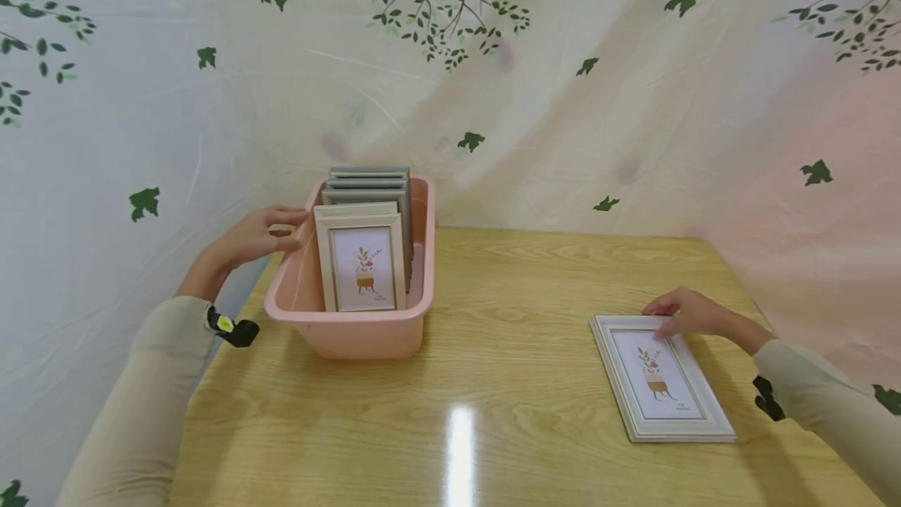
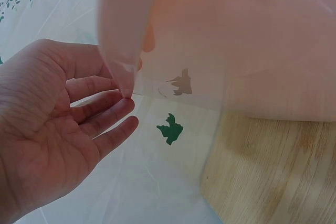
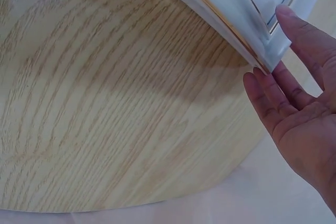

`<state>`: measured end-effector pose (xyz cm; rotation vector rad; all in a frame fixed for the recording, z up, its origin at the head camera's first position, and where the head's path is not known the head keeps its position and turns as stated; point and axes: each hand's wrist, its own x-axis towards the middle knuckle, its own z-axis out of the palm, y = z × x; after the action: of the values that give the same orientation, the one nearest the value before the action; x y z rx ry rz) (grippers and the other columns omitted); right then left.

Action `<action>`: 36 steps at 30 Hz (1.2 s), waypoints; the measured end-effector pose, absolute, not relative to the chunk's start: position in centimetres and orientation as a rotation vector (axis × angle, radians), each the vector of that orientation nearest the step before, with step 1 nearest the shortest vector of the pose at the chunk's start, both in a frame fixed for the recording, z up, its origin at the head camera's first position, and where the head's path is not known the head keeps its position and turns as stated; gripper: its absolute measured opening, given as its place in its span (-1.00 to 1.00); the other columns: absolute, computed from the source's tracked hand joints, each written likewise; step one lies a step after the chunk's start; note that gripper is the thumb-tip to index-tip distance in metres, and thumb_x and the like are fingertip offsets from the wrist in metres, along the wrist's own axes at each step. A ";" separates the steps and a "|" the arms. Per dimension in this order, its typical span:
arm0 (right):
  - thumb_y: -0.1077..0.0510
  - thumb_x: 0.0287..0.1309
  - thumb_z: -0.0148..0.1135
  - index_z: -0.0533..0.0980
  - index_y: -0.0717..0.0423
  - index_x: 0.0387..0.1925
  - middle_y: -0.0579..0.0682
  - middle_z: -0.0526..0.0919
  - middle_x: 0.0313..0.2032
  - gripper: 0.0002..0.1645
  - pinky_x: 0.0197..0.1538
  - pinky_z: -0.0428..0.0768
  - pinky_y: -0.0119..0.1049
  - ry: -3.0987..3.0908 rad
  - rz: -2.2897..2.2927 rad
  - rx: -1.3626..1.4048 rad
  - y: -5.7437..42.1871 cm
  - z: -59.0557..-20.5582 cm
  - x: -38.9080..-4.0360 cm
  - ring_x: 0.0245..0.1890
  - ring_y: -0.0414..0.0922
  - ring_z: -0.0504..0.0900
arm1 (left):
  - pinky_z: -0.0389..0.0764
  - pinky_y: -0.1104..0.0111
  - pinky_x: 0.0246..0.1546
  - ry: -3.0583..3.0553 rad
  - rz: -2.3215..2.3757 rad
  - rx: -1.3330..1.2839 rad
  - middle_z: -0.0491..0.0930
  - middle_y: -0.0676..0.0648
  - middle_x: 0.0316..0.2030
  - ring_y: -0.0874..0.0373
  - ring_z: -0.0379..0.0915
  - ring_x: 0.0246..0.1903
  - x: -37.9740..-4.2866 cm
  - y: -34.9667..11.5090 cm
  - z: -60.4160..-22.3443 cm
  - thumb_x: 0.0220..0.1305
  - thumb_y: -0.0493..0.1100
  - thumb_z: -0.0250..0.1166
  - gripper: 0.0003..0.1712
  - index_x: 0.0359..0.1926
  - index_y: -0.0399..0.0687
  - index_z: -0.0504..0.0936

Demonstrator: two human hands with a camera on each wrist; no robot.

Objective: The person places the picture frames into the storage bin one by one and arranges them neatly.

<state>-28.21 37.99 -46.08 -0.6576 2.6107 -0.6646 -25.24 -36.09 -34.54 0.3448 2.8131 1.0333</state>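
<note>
A pink plastic basin (image 1: 366, 331) stands on the left side of the table. Upright inside it are several picture frames, the front one a white picture frame (image 1: 360, 268) with a potted-plant print. My left hand (image 1: 256, 237) touches the basin's left rim with mostly straight fingers; its palm shows in the left wrist view, with some fingertips behind the translucent rim (image 2: 126, 35). At right, a similar white picture frame (image 1: 662, 378) lies flat, apparently on another one. My right hand (image 1: 686, 313) pinches its far right corner, thumb on top and fingers at the outer edge.
The wooden table (image 1: 521, 319) reaches back to a pale curtain (image 1: 563, 124) printed with leaves, which also hangs at both sides. Behind the white frames in the basin stand grey picture frames (image 1: 369, 184). A bright reflection crosses the table's front middle.
</note>
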 end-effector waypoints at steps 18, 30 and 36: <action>0.19 -0.04 0.59 0.74 0.29 -0.25 0.13 0.77 -0.27 -0.69 -0.23 0.57 -0.35 2.735 -0.649 -0.587 37.7 -47.2 -28.4 -0.27 -0.08 0.63 | 0.30 -0.27 0.35 2.822 1.006 0.326 0.22 -0.49 0.45 -0.41 0.05 0.47 -25.7 -36.1 -34.5 0.37 -0.20 0.32 -0.27 0.44 -0.44 0.30; 0.22 -0.05 0.58 0.74 0.31 -0.27 0.12 0.76 -0.31 -0.72 -0.28 0.55 -0.36 2.802 -0.668 -0.604 37.4 -47.6 -28.3 -0.30 -0.13 0.61 | 0.32 -0.28 0.34 2.832 1.003 0.340 0.23 -0.50 0.43 -0.42 0.10 0.45 -26.0 -36.3 -34.6 0.36 -0.21 0.32 -0.27 0.43 -0.46 0.32; 0.23 -0.06 0.59 0.75 0.32 -0.27 0.10 0.76 -0.33 -0.71 -0.29 0.52 -0.36 2.856 -0.681 -0.644 36.9 -47.5 -28.6 -0.32 -0.16 0.59 | 0.34 -0.29 0.32 2.838 0.999 0.351 0.25 -0.49 0.43 -0.42 0.11 0.44 -25.9 -36.3 -34.6 0.35 -0.20 0.33 -0.27 0.43 -0.44 0.32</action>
<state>-28.60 36.94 -47.54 -0.6440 2.8558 -0.6808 -25.87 -36.26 -34.56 0.3505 2.8375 0.9994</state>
